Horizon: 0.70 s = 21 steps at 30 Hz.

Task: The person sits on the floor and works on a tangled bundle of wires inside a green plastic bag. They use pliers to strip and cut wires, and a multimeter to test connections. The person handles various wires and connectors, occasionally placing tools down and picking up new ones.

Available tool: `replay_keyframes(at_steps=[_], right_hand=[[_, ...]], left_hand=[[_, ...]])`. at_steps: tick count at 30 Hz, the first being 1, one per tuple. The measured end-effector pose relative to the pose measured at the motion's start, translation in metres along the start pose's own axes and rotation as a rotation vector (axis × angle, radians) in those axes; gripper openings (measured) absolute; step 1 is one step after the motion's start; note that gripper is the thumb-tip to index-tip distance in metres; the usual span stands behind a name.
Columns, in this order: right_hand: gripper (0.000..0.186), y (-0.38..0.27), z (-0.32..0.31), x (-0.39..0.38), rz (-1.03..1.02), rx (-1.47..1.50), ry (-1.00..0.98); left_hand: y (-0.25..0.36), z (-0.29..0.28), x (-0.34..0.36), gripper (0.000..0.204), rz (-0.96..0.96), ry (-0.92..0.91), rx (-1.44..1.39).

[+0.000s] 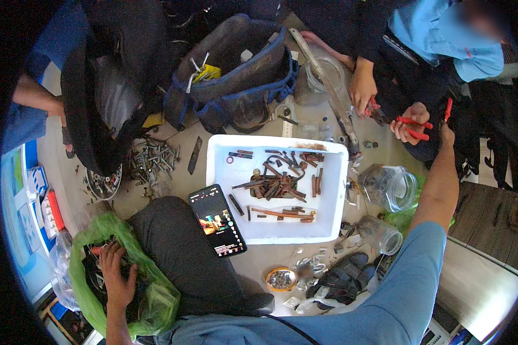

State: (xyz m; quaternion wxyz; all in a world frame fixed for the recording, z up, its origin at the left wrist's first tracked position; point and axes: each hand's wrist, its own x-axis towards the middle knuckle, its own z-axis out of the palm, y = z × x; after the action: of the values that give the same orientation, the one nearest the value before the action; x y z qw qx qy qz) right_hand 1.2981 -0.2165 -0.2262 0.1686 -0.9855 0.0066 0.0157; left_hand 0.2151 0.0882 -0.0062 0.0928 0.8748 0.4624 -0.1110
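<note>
My left hand (117, 276) reaches into a green plastic bag (85, 230), its fingers apart over dark, tangled contents. Far to the right, my stretched right hand (446, 135) is closed around a tool with a red handle (448, 108); its working end is hidden. Close by, a co-worker's hand (410, 123) holds red-handled pliers (415, 122), and that person's other hand (362, 86) is near the jaws. Between my arms stands a white plastic tray (273, 233) with many short brown and dark strips. A lit phone (217, 221) leans against its left edge.
A blue-trimmed tool bag (230, 75) stands beyond the tray. Loose screws (154, 160) lie in a heap at left. Clear plastic jars (400, 190) stand at right, near a dark sandal (348, 276). A small orange-rimmed dish (281, 280) holds metal bits. Another person's arm (37, 98) shows far left.
</note>
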Motion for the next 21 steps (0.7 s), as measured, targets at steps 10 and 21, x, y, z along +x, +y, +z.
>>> replay_keyframes(at_steps=[10, 21], right_hand=[[0.058, 0.036, -0.063, 0.006, -0.146, 0.031, -0.157], [0.024, -0.039, -0.152, -0.06, 0.303, 0.219, 0.34]], left_hand=[[-0.009, 0.014, 0.02, 0.051, 0.016, 0.012, -0.059], [-0.005, -0.003, 0.01, 0.05, 0.0, 0.068, -0.071]])
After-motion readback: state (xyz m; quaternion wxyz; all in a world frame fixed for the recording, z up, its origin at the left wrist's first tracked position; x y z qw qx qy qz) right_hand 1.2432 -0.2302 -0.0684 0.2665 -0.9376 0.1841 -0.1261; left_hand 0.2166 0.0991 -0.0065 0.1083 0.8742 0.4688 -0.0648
